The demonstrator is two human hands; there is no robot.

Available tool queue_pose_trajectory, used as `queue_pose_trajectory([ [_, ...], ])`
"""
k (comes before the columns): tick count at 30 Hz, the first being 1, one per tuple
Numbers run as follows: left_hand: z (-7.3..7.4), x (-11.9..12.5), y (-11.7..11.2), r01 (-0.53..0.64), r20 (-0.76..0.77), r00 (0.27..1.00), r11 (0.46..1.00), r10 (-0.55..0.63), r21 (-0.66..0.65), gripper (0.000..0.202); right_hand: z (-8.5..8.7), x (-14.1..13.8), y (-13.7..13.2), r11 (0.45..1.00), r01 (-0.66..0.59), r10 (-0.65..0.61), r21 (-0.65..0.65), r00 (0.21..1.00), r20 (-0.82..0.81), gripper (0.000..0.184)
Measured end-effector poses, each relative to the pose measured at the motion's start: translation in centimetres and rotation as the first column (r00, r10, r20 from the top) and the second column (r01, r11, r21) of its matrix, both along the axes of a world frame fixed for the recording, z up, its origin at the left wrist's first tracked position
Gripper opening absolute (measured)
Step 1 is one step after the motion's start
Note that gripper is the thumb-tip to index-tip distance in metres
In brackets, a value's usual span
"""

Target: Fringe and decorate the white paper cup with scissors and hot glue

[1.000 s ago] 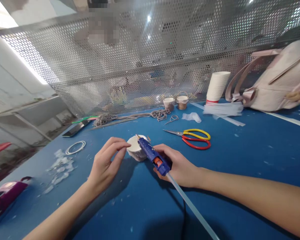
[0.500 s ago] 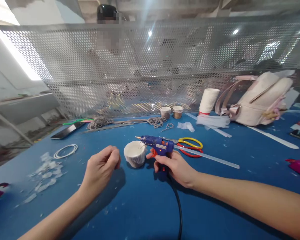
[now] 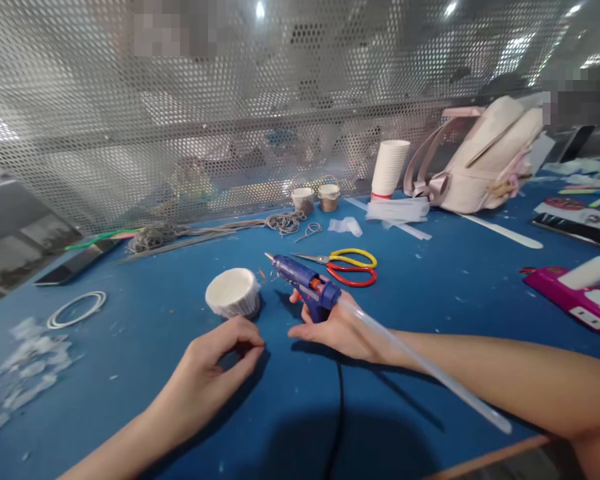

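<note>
My right hand [image 3: 337, 327] is wrapped round the handle of a blue hot glue gun [image 3: 300, 277]. Its nozzle points up and to the left, and a long clear glue stick [image 3: 425, 363] sticks out of its rear. A short white paper cup [image 3: 234, 293], its side wrapped in grey-white material, stands upright left of the nozzle. Just in front of the cup rests my left hand [image 3: 223, 363], thumb and forefinger pinched together; anything between the tips is too small or hidden to make out. Yellow-and-red handled scissors [image 3: 350, 267] lie behind the glue gun.
Grey cord [image 3: 205, 233], two small wrapped cups [image 3: 315, 198] and a paper cup stack [image 3: 391, 170] line the back, before a perforated metal screen [image 3: 230, 133]. A pale backpack [image 3: 485, 160] and magenta device [image 3: 573, 297] are at right; a white ring [image 3: 77, 310] and scraps lie left.
The view has shifted right and down. My right hand has drawn the glue gun away from the cup and turned it. My left hand has moved nearer to the cup's front.
</note>
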State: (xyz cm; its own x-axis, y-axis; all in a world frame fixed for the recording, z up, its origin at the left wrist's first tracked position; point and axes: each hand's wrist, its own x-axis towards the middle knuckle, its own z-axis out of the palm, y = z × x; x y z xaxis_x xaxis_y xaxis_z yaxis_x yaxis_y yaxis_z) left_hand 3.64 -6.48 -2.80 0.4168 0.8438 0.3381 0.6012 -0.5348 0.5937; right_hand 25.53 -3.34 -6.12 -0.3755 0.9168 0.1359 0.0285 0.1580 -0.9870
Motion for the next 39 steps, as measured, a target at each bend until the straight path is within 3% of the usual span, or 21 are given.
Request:
queue_pose_trajectory([
  [3,-0.3,0.1,-0.1,-0.004,-0.024,1.000,1.000,0.004,-0.023,0.012,-0.7,0.1,-0.1,0.970,-0.013,0.007,0.242,1.000,0.028,0.049],
  [7,-0.3,0.0,-0.1,0.006,-0.012,1.000,1.000,-0.006,0.003,0.013,-1.1,0.4,-0.1,0.783,-0.062,0.023,0.618,0.997,0.071,0.055],
  [9,-0.3,-0.1,-0.2,0.023,-0.007,1.000,1.000,-0.023,-0.004,0.015,-1.1,0.5,0.0,0.717,-0.081,0.038,0.692,0.996,0.077,0.055],
  [11,-0.4,-0.1,-0.3,0.024,-0.011,1.000,0.999,-0.025,-0.049,0.019,-1.1,0.5,0.0,0.699,-0.086,0.037,0.710,0.996,0.084,0.056],
  [15,-0.5,-0.3,-0.5,-0.008,-0.029,1.000,0.996,0.005,-0.085,0.034,-1.0,0.5,-0.3,0.747,-0.096,0.025,0.657,0.993,0.117,0.055],
  [18,0.1,-0.7,-0.6,-0.138,0.037,0.990,0.989,0.136,0.059,0.023,-0.9,0.4,-0.6,0.796,-0.065,0.000,0.602,0.994,0.108,0.051],
  [20,0.8,-1.1,-0.5,-0.267,0.124,0.961,0.947,0.248,0.179,0.007,-0.9,0.3,-0.8,0.830,-0.025,-0.031,0.558,0.995,0.091,0.045],
  [21,1.2,-1.3,-0.4,-0.309,0.144,0.949,0.924,0.282,0.227,0.010,-0.9,0.2,-0.8,0.849,-0.010,-0.043,0.528,0.995,0.089,0.041],
  [24,2.2,-1.7,0.2,-0.299,0.067,0.954,0.903,0.293,0.307,0.013,-1.0,0.1,-0.8,0.884,0.009,-0.060,0.468,0.994,0.094,0.030],
  [31,2.9,-0.8,2.5,-0.154,-0.277,0.936,0.962,0.215,0.227,0.025,-1.4,-0.2,-0.5,0.916,0.100,-0.152,0.390,0.983,0.106,0.022],
  [35,3.1,-0.8,3.8,-0.159,-0.278,0.940,0.974,0.199,0.161,0.025,-0.8,-0.2,-0.8,0.928,0.112,-0.159,0.354,0.982,0.106,0.018],
  [39,3.8,-1.5,4.6,-0.296,-0.169,0.940,0.955,0.297,0.032,0.028,0.1,0.1,-1.2,0.903,0.068,-0.118,0.423,0.989,0.094,0.014],
])
